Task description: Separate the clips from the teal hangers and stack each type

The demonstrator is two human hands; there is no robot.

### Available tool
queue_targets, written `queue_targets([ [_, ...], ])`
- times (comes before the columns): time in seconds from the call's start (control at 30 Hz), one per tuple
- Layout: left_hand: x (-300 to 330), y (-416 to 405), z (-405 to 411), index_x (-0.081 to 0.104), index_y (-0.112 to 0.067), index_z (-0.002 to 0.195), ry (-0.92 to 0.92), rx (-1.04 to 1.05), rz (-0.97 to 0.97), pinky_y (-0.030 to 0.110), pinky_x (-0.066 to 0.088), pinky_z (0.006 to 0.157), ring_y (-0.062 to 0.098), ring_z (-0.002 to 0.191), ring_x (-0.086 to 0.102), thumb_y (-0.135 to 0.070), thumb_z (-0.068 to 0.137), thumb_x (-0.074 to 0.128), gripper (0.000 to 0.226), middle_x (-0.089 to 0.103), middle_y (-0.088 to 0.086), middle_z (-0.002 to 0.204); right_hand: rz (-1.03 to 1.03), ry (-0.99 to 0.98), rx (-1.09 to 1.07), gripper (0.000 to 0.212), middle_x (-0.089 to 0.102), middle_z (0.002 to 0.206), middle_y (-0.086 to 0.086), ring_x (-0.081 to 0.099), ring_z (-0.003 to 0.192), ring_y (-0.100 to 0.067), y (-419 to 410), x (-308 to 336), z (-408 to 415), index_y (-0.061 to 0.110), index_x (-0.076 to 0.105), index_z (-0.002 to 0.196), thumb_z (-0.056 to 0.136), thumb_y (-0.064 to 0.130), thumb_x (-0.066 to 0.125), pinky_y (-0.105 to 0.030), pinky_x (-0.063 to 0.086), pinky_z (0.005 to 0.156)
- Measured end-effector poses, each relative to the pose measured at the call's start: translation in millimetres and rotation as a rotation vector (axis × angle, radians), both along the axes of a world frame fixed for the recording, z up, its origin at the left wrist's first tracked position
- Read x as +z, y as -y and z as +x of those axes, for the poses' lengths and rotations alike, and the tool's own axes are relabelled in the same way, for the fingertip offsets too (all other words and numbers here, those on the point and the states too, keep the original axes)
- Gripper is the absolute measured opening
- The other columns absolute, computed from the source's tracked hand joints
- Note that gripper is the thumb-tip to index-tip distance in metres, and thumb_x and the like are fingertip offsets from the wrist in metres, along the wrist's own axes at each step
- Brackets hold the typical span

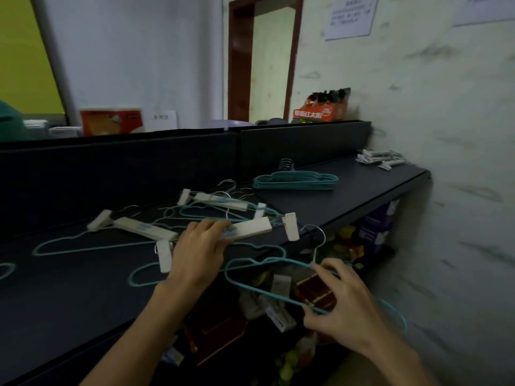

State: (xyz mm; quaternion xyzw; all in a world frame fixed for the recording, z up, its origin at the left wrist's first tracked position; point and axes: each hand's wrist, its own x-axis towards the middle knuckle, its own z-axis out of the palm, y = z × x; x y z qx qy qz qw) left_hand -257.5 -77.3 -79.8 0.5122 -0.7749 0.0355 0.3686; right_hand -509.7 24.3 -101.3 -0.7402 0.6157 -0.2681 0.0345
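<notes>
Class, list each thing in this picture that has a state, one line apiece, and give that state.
left hand: fingers flat, pressing a white clip bar.
right hand: pinching a teal hanger held off the shelf edge.
stacked teal hangers: piled flat, clip-free.
white clips: heaped at the far corner.
loose hangers: scattered, clips attached.

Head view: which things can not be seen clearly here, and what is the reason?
- Notice on the wall: text too small and blurred.
- Clips under the held hanger: blurred, so their attachment is unclear.
- Clip pile at the far corner: count too small to tell.
- Hanger at the left edge: cut off by the frame.
- Right hand fingertips hide their grip on the wire.
</notes>
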Motion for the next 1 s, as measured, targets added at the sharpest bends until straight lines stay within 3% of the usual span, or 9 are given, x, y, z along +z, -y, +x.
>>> queue_targets([
  [0.13,-4.5,8.0,-77.8,0.06,-0.014,0.122,0.009,-0.074,-0.007,0.042,0.044,0.077,0.035,0.1,0.053,-0.017,0.087,0.063,0.035,0.063,0.008,0.113,-0.037,0.005,-0.071,0.082,0.033,0.119,0.02,0.039,0.116,-0.006,-5.9,-12.9,-71.6,0.02,0.05,0.134,0.064,0.062,0.06,-0.033,0.041,0.099],
  [0.43,-6.0,30.7,-195.2,0.063,-0.014,0.118,0.08,-0.184,0.004,0.043,0.048,0.072,0.034,0.092,0.055,-0.019,0.084,0.067,0.034,0.064,0.007,0.107,-0.072,0.021,-0.236,0.077,0.043,0.118,0.013,0.052,0.105,-0.016,-9.3,-18.3,-183.3,0.019,0.056,0.128,0.061,0.057,0.064,-0.036,0.046,0.093],
  [0.63,-7.0,69.3,-239.2,0.064,-0.015,0.115,0.125,-0.221,-0.014,0.042,0.047,0.07,0.034,0.088,0.056,-0.019,0.083,0.068,0.033,0.065,0.007,0.104,-0.047,0.013,-0.263,0.072,0.047,0.115,0.008,0.053,0.101,-0.016,15.8,-23.9,-220.8,0.017,0.06,0.121,0.06,0.055,0.063,-0.024,0.041,0.083],
  [1.0,32.1,186.4,-267.9,0.061,-0.01,0.119,0.057,-0.151,-0.094,0.047,0.048,0.074,0.04,0.094,0.053,-0.013,0.083,0.067,0.036,0.063,0.013,0.11,-0.129,-0.074,-0.208,0.076,0.05,0.117,0.003,0.05,0.108,-0.017,140.7,21.2,-262.9,0.012,0.06,0.123,0.061,0.057,0.06,-0.038,0.046,0.092],
])
